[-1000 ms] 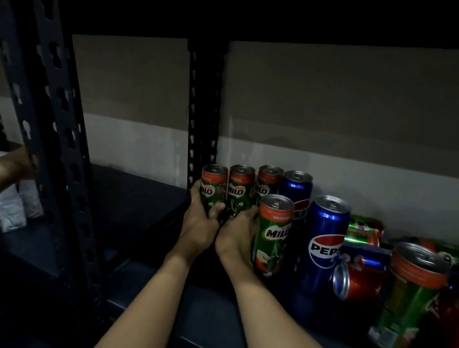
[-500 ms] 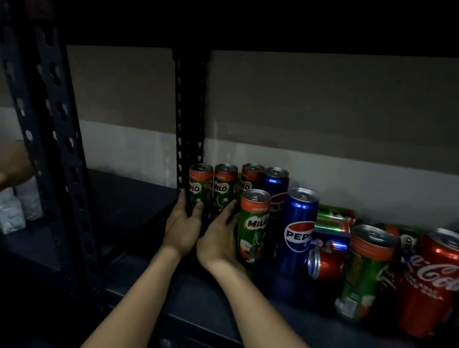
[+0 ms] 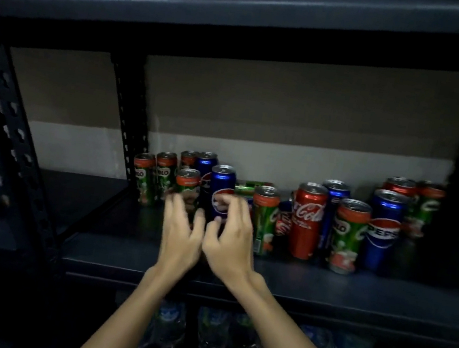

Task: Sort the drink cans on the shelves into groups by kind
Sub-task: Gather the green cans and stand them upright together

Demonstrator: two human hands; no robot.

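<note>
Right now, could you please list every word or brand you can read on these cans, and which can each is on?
"PEPSI": blue can at right.
"Coca-Cola" script, start partly cut: tall red can.
"LO", the end of a Milo logo: green can second from left.
"LO": green can right of the red one.
Fine print on all cans: too blurred to read.

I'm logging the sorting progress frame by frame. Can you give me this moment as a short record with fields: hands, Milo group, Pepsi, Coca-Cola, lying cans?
left hand: fingers spread, blurred, in front of the nearest Milo can; holds nothing
right hand: fingers loosely curled in front of the front Pepsi can; grip unclear
Milo group: several upright cans at the shelf's left end
other Milo cans: still mixed in further right
Coca-Cola can: upright, mid-shelf
right Pepsi can: upright
lying cans: green, at the back
shelf: dark metal
</note>
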